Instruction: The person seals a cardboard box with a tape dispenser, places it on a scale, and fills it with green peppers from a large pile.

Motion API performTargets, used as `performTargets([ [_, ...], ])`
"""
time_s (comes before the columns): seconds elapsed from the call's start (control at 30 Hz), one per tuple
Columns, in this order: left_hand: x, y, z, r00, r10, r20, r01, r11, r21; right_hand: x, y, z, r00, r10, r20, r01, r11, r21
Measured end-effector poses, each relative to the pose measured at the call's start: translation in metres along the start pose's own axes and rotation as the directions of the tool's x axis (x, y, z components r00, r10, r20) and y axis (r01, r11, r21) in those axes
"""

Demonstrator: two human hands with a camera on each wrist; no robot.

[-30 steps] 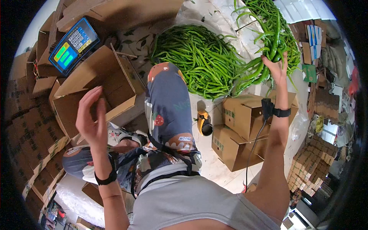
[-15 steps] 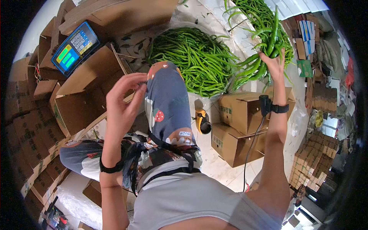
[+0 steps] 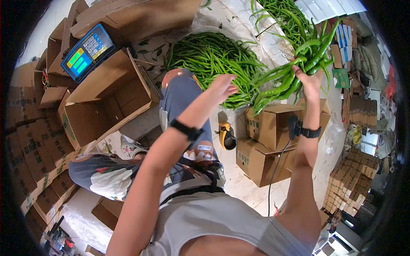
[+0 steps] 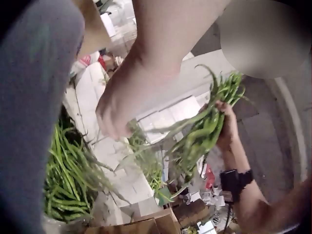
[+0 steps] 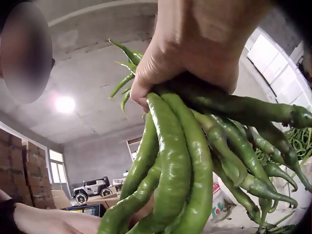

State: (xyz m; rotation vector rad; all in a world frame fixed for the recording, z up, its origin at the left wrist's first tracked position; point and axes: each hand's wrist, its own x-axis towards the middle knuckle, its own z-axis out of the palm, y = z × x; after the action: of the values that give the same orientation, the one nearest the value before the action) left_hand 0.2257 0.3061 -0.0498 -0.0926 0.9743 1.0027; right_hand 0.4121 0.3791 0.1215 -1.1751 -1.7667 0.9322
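Observation:
My right hand [image 3: 312, 84] grips a thick bunch of long green chili peppers [image 3: 315, 52] by the middle, raised above the cardboard boxes on the right. In the right wrist view the glossy peppers [image 5: 170, 151] fan out on both sides of the fist. My left hand [image 3: 222, 88], its fingers loosely bent and nothing visible in them, reaches across the right knee, overlapping a big heap of green chili peppers [image 3: 205, 55]. The left wrist view has that hand [image 4: 117, 109] blurred, a little apart from the held bunch [image 4: 204, 129].
An open cardboard box [image 3: 106, 109] stands at the left, beside a blue scale display [image 3: 88, 52]. More peppers [image 3: 279, 15] lie at the back right. Two stacked boxes [image 3: 267, 160] and a yellow-and-black roll-shaped object [image 3: 227, 137] sit right of the knee.
My left hand has swung from the open box at the left, over the knee, toward the pepper heap. The right hand keeps its bunch, which has tilted to the right.

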Motion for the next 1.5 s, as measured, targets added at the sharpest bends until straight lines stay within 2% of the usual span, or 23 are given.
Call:
performTargets([
  [0.07, 0.006, -0.011, 0.03, 0.995, -0.097, -0.034, 0.094, 0.993, -0.066, -0.012, -0.004, -0.001, 0.999, -0.044, -0.02, 0.045, 0.999, 0.027],
  [0.13, -0.012, -0.014, 0.04, 0.991, -0.068, 0.118, 0.065, 0.997, 0.036, -0.022, -0.015, -0.004, 0.999, 0.01, -0.035, -0.008, 0.997, 0.072],
  [0.2, -0.033, -0.004, 0.04, 0.875, -0.07, 0.48, -0.09, 0.949, 0.303, -0.026, -0.022, -0.013, 1.0, -0.023, 0.006, 0.023, 0.997, 0.069],
  [0.27, -0.043, 0.0, 0.032, 0.864, -0.168, 0.475, 0.005, 0.946, 0.325, -0.028, -0.025, -0.018, 1.0, -0.025, 0.007, 0.024, 0.998, 0.061],
  [0.33, -0.064, 0.007, 0.023, 0.845, -0.221, 0.488, 0.039, 0.934, 0.356, -0.027, -0.027, -0.015, 0.996, -0.037, -0.084, 0.059, 0.958, 0.281],
  [0.53, -0.099, -0.006, 0.004, 0.753, -0.165, 0.637, 0.049, 0.979, 0.196, -0.027, -0.033, -0.023, 0.99, -0.052, -0.131, 0.085, 0.962, 0.26],
  [0.67, -0.117, -0.016, -0.004, 0.807, -0.016, 0.591, -0.096, 0.983, 0.157, -0.032, -0.029, -0.03, 0.974, -0.045, -0.222, 0.101, 0.963, 0.25],
  [0.73, -0.123, -0.028, -0.007, 0.876, 0.155, 0.456, -0.306, 0.91, 0.279, -0.036, -0.034, -0.03, 0.977, -0.02, -0.212, 0.087, 0.947, 0.31],
  [0.77, -0.112, -0.044, -0.019, 0.859, 0.272, 0.434, -0.491, 0.677, 0.548, -0.038, -0.032, -0.032, 0.981, -0.037, -0.191, 0.087, 0.961, 0.263],
  [0.8, -0.108, -0.059, -0.026, 0.857, 0.269, 0.44, -0.494, 0.674, 0.549, -0.04, -0.032, -0.034, 0.985, -0.053, -0.167, 0.088, 0.972, 0.216],
  [0.83, -0.108, -0.074, -0.03, 0.733, 0.301, 0.61, -0.659, 0.091, 0.746, -0.042, -0.037, -0.033, 0.985, -0.04, -0.168, 0.07, 0.981, 0.182],
  [0.87, -0.11, -0.086, -0.034, 0.616, 0.202, 0.761, -0.585, -0.53, 0.614, -0.044, -0.039, -0.033, 0.99, -0.028, -0.141, 0.052, 0.984, 0.17],
  [0.9, -0.115, -0.096, -0.041, 0.609, 0.2, 0.767, -0.587, -0.537, 0.606, -0.047, -0.041, -0.029, 0.988, -0.033, -0.148, 0.058, 0.984, 0.171],
  [0.93, -0.12, -0.105, -0.048, 0.398, 0.243, 0.885, -0.578, -0.682, 0.447, -0.049, -0.042, -0.027, 0.987, -0.041, -0.155, 0.067, 0.983, 0.17],
  [1.0, -0.133, -0.086, -0.038, 0.146, 0.232, 0.962, -0.511, -0.815, 0.274, -0.054, -0.043, -0.024, 0.989, 0.002, -0.146, 0.024, 0.984, 0.176],
  [1.07, -0.157, -0.045, -0.02, 0.663, 0.05, 0.747, -0.572, -0.609, 0.549, -0.059, -0.049, -0.021, 0.997, 0.005, -0.079, 0.006, 0.991, 0.136],
  [1.13, -0.188, 0.012, 0.001, 0.827, 0.042, 0.56, -0.547, -0.171, 0.82, -0.064, -0.052, -0.015, 0.998, 0.049, -0.03, -0.043, 0.983, 0.181],
  [1.2, -0.203, 0.029, 0.005, 0.81, 0.316, 0.494, -0.585, 0.476, 0.656, -0.068, -0.056, -0.008, 0.995, 0.083, 0.058, -0.094, 0.971, 0.22],
  [1.23, -0.204, 0.03, 0.007, 0.807, 0.33, 0.489, -0.59, 0.471, 0.656, -0.069, -0.059, -0.002, 0.996, 0.055, 0.076, -0.07, 0.975, 0.212],
  [1.3, -0.2, 0.025, 0.022, 0.518, 0.614, 0.595, -0.854, 0.335, 0.398, -0.072, -0.071, 0.011, 0.989, 0.072, 0.131, -0.104, 0.961, 0.257],
  [1.33, -0.195, 0.021, 0.027, 0.55, 0.565, 0.615, -0.833, 0.319, 0.452, -0.076, -0.079, 0.02, 0.986, 0.092, 0.14, -0.13, 0.949, 0.288],
  [1.47, -0.203, 0.008, 0.055, 0.34, 0.555, 0.759, -0.926, 0.057, 0.373, -0.088, -0.108, 0.059, 0.975, 0.154, 0.158, -0.192, 0.946, 0.26],
  [1.5, -0.2, 0.004, 0.054, 0.445, 0.586, 0.677, -0.894, 0.338, 0.295, -0.089, -0.108, 0.071, 0.982, 0.073, 0.174, -0.112, 0.968, 0.223],
])
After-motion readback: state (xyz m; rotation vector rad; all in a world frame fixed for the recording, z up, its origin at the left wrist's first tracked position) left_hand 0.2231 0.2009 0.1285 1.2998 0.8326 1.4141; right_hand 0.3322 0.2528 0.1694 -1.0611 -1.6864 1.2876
